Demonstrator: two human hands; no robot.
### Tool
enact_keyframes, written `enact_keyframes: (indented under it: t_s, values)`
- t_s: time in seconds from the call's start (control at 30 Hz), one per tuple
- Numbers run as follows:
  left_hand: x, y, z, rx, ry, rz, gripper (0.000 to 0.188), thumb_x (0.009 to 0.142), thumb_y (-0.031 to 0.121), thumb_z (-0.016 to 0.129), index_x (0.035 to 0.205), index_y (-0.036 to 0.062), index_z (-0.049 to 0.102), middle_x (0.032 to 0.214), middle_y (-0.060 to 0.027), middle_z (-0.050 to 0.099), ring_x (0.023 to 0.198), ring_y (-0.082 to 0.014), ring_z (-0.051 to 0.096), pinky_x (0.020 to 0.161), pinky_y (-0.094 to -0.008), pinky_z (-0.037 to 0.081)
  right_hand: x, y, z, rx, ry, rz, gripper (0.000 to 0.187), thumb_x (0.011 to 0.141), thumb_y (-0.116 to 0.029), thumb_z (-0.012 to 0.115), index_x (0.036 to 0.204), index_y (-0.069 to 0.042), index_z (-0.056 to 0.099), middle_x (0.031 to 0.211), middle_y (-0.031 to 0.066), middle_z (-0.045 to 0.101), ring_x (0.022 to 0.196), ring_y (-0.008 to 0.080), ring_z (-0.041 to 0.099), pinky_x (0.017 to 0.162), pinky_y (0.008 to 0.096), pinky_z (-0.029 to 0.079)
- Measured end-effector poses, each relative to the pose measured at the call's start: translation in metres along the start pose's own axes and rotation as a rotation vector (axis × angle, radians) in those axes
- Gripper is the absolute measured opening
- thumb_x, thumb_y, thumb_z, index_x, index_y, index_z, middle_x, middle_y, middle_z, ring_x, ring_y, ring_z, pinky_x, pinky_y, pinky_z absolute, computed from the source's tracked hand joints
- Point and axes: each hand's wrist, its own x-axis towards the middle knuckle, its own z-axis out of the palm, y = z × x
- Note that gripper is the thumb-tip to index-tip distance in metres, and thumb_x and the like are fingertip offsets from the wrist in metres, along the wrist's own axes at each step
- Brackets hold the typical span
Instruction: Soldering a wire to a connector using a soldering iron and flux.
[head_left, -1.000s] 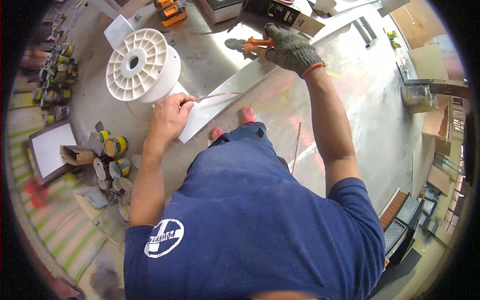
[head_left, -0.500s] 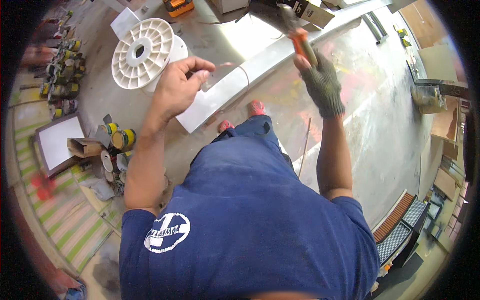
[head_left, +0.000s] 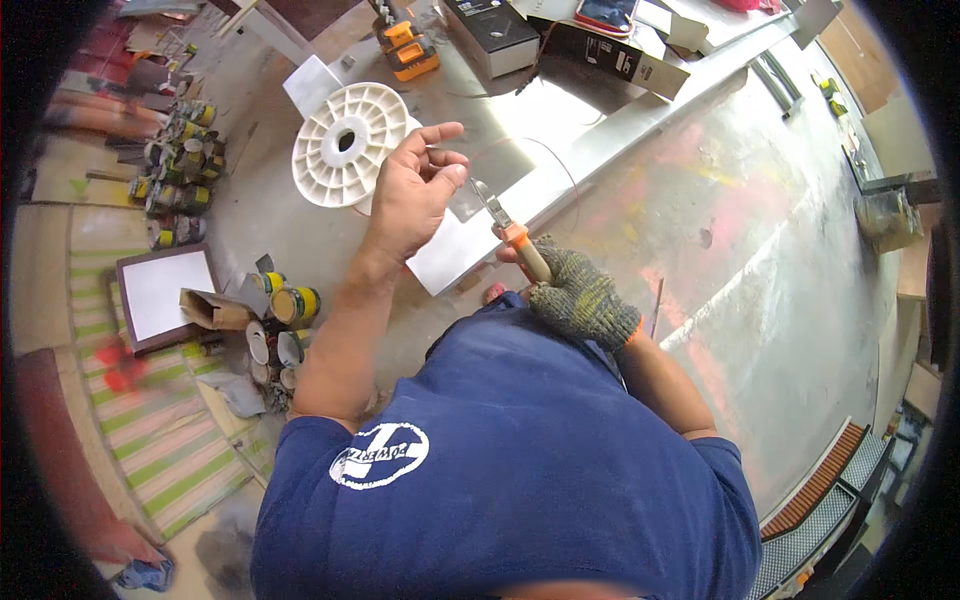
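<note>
A view from above the head of a person in a blue shirt, looking down at both hands raised in front of the chest over a grey metal tabletop [head_left: 760, 200].

The right hand [head_left: 580, 298], in a grey knit glove with an orange cuff, is closed around the orange handle of pliers [head_left: 508, 228]. The tool's long axis runs up and to the left from the glove, with its metal nose pointing toward the left hand.

The left hand [head_left: 415, 195] is bare and sits just up and left of the nose, near it but with a small gap showing. The index finger is stretched out to the right and the other fingers are curled toward the thumb, as if pinching something small. Whether it holds anything is too fine to tell. A thin wire [head_left: 545, 160] shows faintly against the tabletop just beyond the hands; whether it reaches the fingers cannot be told.

The left forearm rises steeply from the lower left, with the back of the hand facing the camera. The right forearm comes in from the lower right, bent at the elbow.

Beyond the left hand a white plastic spool [head_left: 350, 145] lies flat. A white metal strip [head_left: 460, 250] lies under the hands. Small cans [head_left: 290, 305] stand on the floor to the left.
</note>
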Motion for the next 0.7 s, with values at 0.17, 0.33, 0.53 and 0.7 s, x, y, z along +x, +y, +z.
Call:
enact_keyframes:
  t_s: [0.17,0.33,0.53,0.7]
  values:
    - [-0.011,0.002,-0.005,0.132,0.059,0.03,0.038,0.091,-0.002,0.067,0.127,0.0013,0.059,0.097,-0.0033,0.068,0.086,-0.0076,0.061,0.081,-0.023,0.052,0.006,-0.025,0.001,-0.044,-0.02,0.018,0.057,0.075,-0.018,0.063,0.131,-0.007,0.063,0.114,0.0162,0.066,0.107,0.0308,0.063,0.097,0.0404,0.047]
    - [-0.013,0.001,-0.012,0.067,0.069,0.07,0.04,0.089,-0.003,0.07,0.127,0.0013,0.058,0.097,-0.0033,0.066,0.088,-0.008,0.061,0.084,-0.0229,0.053,0.011,-0.03,0.005,-0.088,-0.036,0.108,0.058,0.073,-0.016,0.059,0.13,-0.007,0.064,0.114,0.0177,0.067,0.108,0.0318,0.064,0.098,0.0402,0.048]
    - [-0.015,0.001,-0.014,0.091,0.058,0.14,0.037,0.089,0.0,0.071,0.124,0.0018,0.06,0.092,-0.0022,0.068,0.081,-0.0063,0.063,0.075,-0.0221,0.053,0.015,-0.028,0.005,0.018,-0.02,0.023,0.053,0.072,-0.018,0.059,0.124,-0.008,0.068,0.111,0.0166,0.069,0.108,0.0314,0.065,0.098,0.0404,0.049]
    - [-0.016,0.005,-0.021,0.25,0.047,0.125,0.04,0.088,0.0,0.071,0.126,0.002,0.059,0.093,-0.0032,0.069,0.083,-0.0071,0.065,0.075,-0.0221,0.054,0.02,-0.029,0.002,-0.032,-0.031,0.065,0.051,0.072,-0.021,0.06,0.12,-0.008,0.069,0.11,0.0161,0.069,0.106,0.0316,0.065,0.097,0.0413,0.049]
